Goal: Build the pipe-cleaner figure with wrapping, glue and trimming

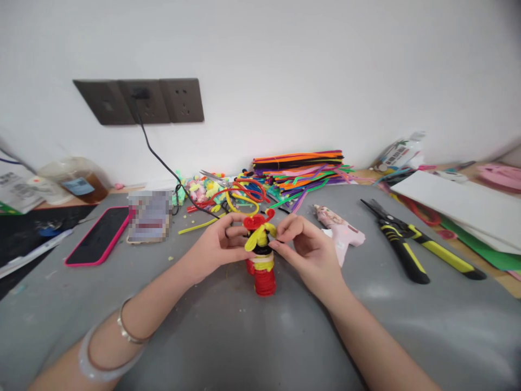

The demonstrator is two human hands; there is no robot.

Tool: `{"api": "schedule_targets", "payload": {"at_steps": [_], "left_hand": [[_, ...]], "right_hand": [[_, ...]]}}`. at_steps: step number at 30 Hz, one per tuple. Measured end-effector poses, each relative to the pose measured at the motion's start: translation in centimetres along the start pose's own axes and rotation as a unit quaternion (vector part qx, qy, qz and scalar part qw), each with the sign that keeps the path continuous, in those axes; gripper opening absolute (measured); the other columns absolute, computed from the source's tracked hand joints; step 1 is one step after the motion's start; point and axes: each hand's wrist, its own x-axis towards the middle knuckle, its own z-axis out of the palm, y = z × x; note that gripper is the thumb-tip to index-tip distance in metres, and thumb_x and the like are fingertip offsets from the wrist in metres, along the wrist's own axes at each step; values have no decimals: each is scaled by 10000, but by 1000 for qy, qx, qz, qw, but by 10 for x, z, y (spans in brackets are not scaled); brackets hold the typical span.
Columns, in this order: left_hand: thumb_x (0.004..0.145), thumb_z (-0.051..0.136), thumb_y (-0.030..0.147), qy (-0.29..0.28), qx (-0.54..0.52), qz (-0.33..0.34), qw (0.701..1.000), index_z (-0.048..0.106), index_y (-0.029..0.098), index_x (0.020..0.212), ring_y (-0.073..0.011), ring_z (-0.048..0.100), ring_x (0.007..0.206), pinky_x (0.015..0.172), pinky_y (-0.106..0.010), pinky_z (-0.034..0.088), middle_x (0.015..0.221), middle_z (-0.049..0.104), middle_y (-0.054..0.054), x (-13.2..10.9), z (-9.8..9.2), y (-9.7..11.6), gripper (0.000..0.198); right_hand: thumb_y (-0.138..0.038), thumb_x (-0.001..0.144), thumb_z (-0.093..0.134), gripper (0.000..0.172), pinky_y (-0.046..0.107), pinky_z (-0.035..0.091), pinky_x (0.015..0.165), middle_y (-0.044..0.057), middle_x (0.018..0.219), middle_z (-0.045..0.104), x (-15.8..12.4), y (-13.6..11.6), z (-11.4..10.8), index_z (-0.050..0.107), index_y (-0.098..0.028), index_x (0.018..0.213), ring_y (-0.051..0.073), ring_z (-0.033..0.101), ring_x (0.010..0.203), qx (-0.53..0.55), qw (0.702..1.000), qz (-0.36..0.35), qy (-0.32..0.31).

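Note:
A small upright figure of wound pipe cleaners is at the middle of the desk. It has a red lower part, yellow and black bands, yellow leaf-like loops and a curled red top. My left hand is closed around its left side, with the thumb near the black band. At its right side, the thumb and forefinger of my right hand are pinched together beside the yellow loops. A short dark bit shows at those fingertips, too small to name for certain. The fingers of my left hand partly hide the figure's far side.
Behind the figure lie loose pipe cleaners, a bundled stack and scissors. A pink glue gun and black-and-yellow pliers are to the right. Two phones, one pink-edged, lie left. A black cord hangs from the wall socket.

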Motion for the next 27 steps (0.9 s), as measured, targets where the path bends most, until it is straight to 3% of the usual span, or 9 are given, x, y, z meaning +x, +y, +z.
{"api": "schedule_targets", "payload": {"at_steps": [5,11,19,23,27], "left_hand": [[679,922,121,15,13,-4,1000,654,196,1119,-216,754,1028,861,-287,574,1207,778,-98,0,-1,-2,521],[713,917,155,-7,-13,-8,1000,638,220,1132,-204,772,970,877,-293,578,1031,819,-52,-2,1,-3,508],[745,905,257,28,21,-12,999,606,206,1245,-244,768,1016,916,-338,568,1099,814,-86,-1,-2,-3,585],[746,896,272,38,34,14,999,599,225,1221,-223,745,1014,907,-334,559,1093,789,-60,0,-2,-4,563],[686,917,233,53,73,46,995,607,225,1109,-171,704,929,851,-293,537,1046,746,-25,1,0,-4,525]], "right_hand": [[-272,872,807,230,307,482,708,-5,785,597,-1,0,-1,616,-235,749,164,591,757,-1,1000,-3,-1],[-302,880,800,226,311,515,723,9,798,635,0,-1,-2,620,-235,761,167,616,771,5,1000,8,-5],[-373,845,841,203,330,557,752,21,815,692,2,-1,-5,683,-246,837,190,669,805,13,999,28,-27],[-361,873,814,145,336,550,768,33,832,721,2,2,-10,728,-249,843,201,684,825,-33,999,3,-42],[-201,888,771,78,315,528,751,18,832,725,4,2,-12,720,-249,855,186,675,800,-131,990,-36,-39]]}}
